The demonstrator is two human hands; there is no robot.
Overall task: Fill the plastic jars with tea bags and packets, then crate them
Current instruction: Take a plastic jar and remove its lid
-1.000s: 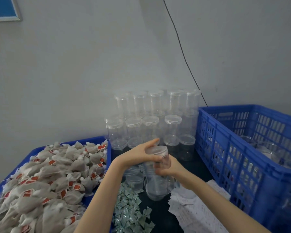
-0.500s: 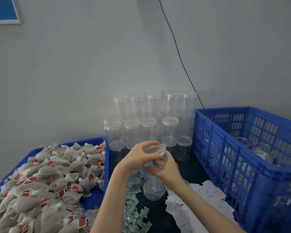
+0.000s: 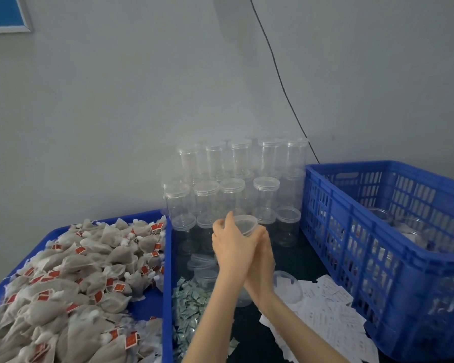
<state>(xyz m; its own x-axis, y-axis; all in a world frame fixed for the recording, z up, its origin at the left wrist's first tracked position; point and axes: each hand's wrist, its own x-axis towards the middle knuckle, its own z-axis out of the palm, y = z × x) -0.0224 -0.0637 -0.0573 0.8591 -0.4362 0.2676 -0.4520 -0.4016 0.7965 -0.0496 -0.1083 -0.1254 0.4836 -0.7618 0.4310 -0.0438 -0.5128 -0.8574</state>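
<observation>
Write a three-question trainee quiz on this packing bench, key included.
1. True or false: the tea bags lie heaped in a tray left of the hands.
2. Which stands right of the empty jars? A) blue crate B) cardboard box C) metal bin
3. What do the left hand and right hand hold between them?

Key: 1 true. 2 A. 3 a clear jar.

Both bare forearms raised and crossing at the wrists, left hand (image 3: pixel 232 241) over right hand (image 3: pixel 261 251), fingers curled.
</observation>
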